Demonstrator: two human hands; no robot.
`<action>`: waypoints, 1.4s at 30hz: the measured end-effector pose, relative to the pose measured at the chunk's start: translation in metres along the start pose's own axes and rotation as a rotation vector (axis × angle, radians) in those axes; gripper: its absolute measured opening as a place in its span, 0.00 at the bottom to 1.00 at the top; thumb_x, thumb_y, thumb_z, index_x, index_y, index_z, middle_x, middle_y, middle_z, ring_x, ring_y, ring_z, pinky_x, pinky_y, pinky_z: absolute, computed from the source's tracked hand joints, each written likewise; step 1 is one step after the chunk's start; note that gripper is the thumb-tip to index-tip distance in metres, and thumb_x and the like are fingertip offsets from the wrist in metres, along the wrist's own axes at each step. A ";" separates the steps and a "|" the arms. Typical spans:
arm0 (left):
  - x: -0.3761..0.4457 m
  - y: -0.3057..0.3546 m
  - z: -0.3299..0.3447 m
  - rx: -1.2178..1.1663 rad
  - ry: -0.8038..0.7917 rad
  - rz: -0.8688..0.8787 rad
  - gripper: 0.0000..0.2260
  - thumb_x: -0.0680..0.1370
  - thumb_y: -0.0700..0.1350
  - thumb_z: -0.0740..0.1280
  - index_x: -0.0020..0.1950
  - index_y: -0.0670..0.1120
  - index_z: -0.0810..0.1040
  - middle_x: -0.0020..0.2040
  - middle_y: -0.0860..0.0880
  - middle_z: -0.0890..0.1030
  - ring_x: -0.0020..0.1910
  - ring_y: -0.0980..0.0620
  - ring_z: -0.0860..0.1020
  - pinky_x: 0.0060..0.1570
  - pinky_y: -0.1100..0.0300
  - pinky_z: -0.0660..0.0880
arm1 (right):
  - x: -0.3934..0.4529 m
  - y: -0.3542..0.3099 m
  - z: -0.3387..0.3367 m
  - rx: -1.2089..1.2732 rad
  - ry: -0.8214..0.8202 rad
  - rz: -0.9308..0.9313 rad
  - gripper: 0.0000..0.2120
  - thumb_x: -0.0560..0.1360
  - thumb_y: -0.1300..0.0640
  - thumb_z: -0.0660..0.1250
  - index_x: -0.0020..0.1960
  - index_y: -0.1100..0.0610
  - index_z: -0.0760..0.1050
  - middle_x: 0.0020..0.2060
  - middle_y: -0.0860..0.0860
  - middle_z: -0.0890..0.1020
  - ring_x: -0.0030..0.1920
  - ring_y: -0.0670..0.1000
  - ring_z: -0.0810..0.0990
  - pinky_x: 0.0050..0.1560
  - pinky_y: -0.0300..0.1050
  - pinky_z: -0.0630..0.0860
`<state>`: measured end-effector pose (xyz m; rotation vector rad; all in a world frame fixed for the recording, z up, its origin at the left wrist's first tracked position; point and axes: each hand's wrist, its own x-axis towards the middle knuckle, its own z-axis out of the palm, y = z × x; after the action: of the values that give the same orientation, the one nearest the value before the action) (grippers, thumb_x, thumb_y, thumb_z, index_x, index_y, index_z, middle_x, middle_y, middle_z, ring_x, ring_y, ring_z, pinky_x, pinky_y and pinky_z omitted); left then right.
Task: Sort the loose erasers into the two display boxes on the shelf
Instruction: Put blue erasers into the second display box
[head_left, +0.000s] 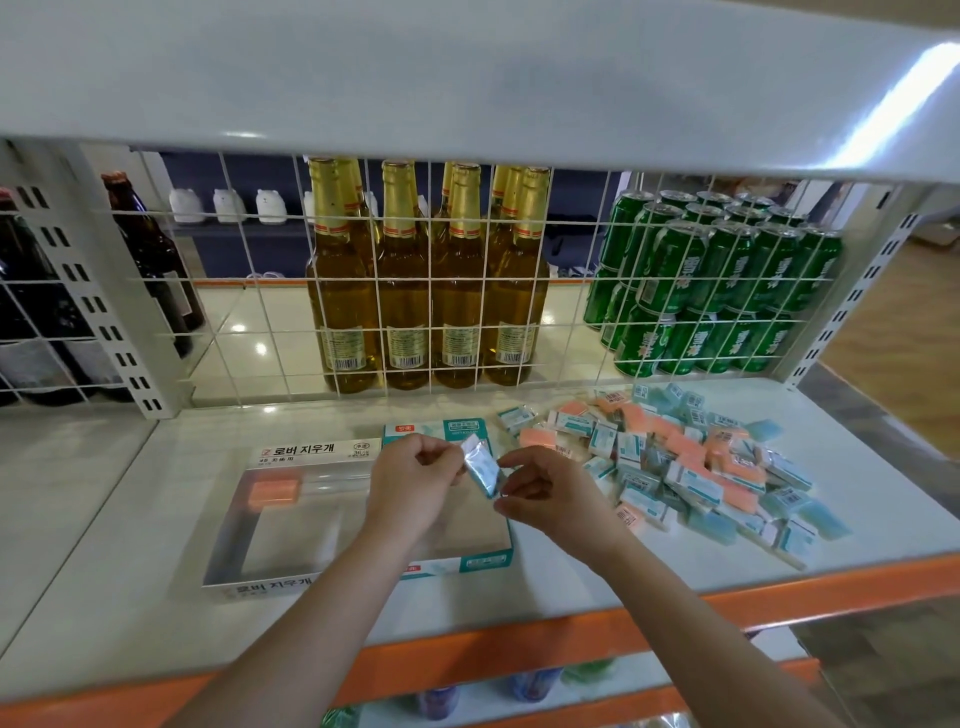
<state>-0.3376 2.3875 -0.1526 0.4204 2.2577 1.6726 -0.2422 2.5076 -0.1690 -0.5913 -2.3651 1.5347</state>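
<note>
A wrapped blue eraser (480, 465) is pinched between my left hand (415, 475) and my right hand (540, 491), held in the air above the boxes. Below them stand two open display boxes side by side: a white one (291, 457) on the left with one orange eraser (274, 491) in its far left corner, and a teal one (457, 564) on the right, mostly hidden by my hands. A heap of loose blue and orange erasers (691, 467) lies on the shelf to the right.
The white shelf (130, 545) has an orange front edge (467, 654). A wire grid (431, 291) closes the back, with yellow bottles (415, 280), green cans (717, 291) and dark bottles (150, 249) behind it. The shelf above (467, 88) hangs low overhead.
</note>
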 end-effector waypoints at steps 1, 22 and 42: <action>0.000 -0.001 0.000 -0.008 -0.003 -0.013 0.05 0.75 0.41 0.66 0.39 0.47 0.78 0.37 0.51 0.81 0.42 0.52 0.80 0.51 0.51 0.78 | 0.000 0.000 0.000 0.000 0.010 -0.005 0.17 0.67 0.65 0.74 0.49 0.49 0.73 0.39 0.49 0.79 0.41 0.48 0.79 0.48 0.40 0.77; -0.004 -0.012 -0.007 0.229 -0.165 0.028 0.05 0.76 0.44 0.67 0.40 0.51 0.79 0.45 0.51 0.82 0.48 0.50 0.79 0.56 0.50 0.75 | 0.005 -0.001 -0.007 -0.252 0.169 -0.195 0.14 0.69 0.67 0.71 0.54 0.58 0.77 0.44 0.47 0.74 0.43 0.44 0.72 0.45 0.25 0.69; 0.012 -0.026 -0.030 0.533 -0.030 0.247 0.11 0.77 0.43 0.64 0.59 0.47 0.76 0.59 0.50 0.76 0.57 0.53 0.73 0.55 0.62 0.69 | 0.013 -0.005 -0.003 -0.323 0.102 -0.109 0.15 0.71 0.61 0.71 0.57 0.56 0.77 0.49 0.50 0.77 0.48 0.47 0.76 0.48 0.32 0.75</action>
<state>-0.3623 2.3589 -0.1698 0.8661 2.7016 1.1195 -0.2537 2.5141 -0.1629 -0.5805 -2.5364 1.0594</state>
